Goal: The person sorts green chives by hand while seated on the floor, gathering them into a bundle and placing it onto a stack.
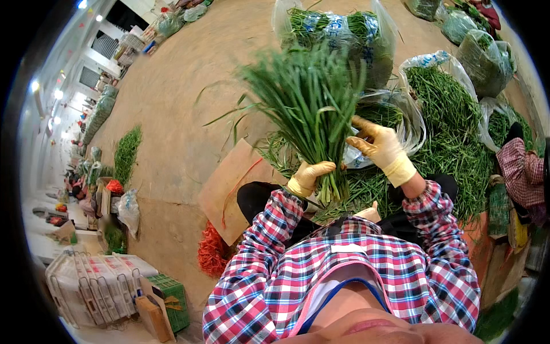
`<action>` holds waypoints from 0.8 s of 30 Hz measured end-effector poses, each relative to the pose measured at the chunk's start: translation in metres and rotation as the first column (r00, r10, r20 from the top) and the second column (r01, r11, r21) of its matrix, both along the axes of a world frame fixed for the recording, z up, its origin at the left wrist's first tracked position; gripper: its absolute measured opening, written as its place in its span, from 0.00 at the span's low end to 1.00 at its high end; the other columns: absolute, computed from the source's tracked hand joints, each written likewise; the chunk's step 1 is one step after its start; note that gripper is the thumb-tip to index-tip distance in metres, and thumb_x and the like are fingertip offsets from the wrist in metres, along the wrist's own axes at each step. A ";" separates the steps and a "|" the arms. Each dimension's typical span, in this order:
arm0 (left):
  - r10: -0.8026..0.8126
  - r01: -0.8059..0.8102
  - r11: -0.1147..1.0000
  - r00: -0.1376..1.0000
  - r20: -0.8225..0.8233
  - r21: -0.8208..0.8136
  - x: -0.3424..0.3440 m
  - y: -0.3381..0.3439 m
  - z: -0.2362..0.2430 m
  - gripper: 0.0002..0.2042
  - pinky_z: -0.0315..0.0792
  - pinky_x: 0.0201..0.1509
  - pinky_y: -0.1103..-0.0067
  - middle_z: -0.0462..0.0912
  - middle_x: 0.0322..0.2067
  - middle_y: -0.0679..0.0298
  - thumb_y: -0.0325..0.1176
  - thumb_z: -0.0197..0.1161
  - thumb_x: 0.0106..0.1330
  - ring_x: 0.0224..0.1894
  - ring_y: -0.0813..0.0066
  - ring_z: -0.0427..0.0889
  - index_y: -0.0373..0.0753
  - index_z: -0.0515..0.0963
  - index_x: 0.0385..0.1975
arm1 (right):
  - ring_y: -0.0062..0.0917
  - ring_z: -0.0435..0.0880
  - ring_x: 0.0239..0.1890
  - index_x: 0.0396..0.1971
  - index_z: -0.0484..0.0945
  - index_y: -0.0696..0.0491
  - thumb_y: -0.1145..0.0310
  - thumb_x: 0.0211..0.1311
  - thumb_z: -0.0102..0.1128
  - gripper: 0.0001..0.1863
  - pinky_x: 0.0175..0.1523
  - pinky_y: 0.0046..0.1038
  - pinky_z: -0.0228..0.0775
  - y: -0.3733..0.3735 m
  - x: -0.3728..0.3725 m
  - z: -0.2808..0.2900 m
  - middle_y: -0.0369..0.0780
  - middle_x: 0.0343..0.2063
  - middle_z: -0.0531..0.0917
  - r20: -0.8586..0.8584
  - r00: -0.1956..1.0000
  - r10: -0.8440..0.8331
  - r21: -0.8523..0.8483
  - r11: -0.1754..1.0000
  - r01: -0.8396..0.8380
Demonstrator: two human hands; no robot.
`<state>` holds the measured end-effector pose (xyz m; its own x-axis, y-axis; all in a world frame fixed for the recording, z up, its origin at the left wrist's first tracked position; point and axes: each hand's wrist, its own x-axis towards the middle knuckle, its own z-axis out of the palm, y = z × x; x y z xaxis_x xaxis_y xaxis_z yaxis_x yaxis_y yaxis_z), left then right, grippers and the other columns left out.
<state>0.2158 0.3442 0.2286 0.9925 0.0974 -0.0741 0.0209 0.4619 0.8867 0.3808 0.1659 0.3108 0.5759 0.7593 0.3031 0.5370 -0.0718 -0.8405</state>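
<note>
Beside the right edge of the brown board (238,186), the left hand (308,178) is clamped around the lower stems of a green bunch (315,109), with thumb pointing to the right. The bunch stands nearly upright, its blurred leaves spreading above. Apart from the left one, the right hand (384,150) bends inward, fingers curved and parted; whether they touch the stalks, I cannot tell.
</note>
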 end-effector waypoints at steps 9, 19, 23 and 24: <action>0.013 -0.017 0.942 1.000 0.014 0.334 -0.024 0.037 -0.082 0.31 0.64 0.67 0.68 0.65 0.59 0.37 0.39 0.53 0.69 0.62 0.51 0.68 0.21 0.55 0.63 | 0.32 0.83 0.44 0.55 0.71 0.59 0.61 0.51 0.70 0.32 0.45 0.34 0.77 -0.063 0.125 -0.092 0.45 0.46 0.81 0.386 0.913 -0.132 -0.630 0.685 0.365; 0.066 -0.038 0.931 0.996 -0.066 0.364 -0.015 -0.016 -0.061 0.43 0.65 0.63 0.72 0.76 0.54 0.55 0.42 0.79 0.46 0.58 0.68 0.70 0.39 0.64 0.64 | 0.25 0.80 0.39 0.46 0.75 0.59 0.78 0.59 0.59 0.14 0.46 0.30 0.75 0.061 -0.019 -0.132 0.37 0.40 0.81 -0.610 0.733 0.301 0.245 0.951 -0.188; 0.107 0.002 0.841 0.979 -0.171 0.541 -0.009 -0.028 -0.130 0.38 0.66 0.62 0.71 0.73 0.59 0.59 0.38 0.77 0.49 0.57 0.69 0.71 0.40 0.67 0.62 | 0.29 0.80 0.46 0.50 0.73 0.58 0.76 0.41 0.75 0.31 0.54 0.32 0.72 0.048 -0.050 -0.198 0.39 0.44 0.81 -0.518 0.811 0.272 0.292 0.947 -0.131; 0.059 0.117 0.814 0.958 -0.281 0.569 -0.018 -0.027 -0.160 0.38 0.65 0.63 0.71 0.71 0.60 0.58 0.41 0.75 0.51 0.59 0.67 0.70 0.40 0.66 0.63 | 0.29 0.80 0.46 0.50 0.74 0.58 0.75 0.41 0.75 0.31 0.54 0.31 0.72 0.042 -0.054 -0.223 0.39 0.45 0.81 -0.555 0.778 0.295 0.200 0.955 -0.219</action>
<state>0.1975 0.3171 0.0682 0.9428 0.1804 -0.2803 0.3060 -0.1352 0.9424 0.3273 0.2075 0.0882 0.4601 0.8845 0.0773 -0.0614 0.1185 -0.9911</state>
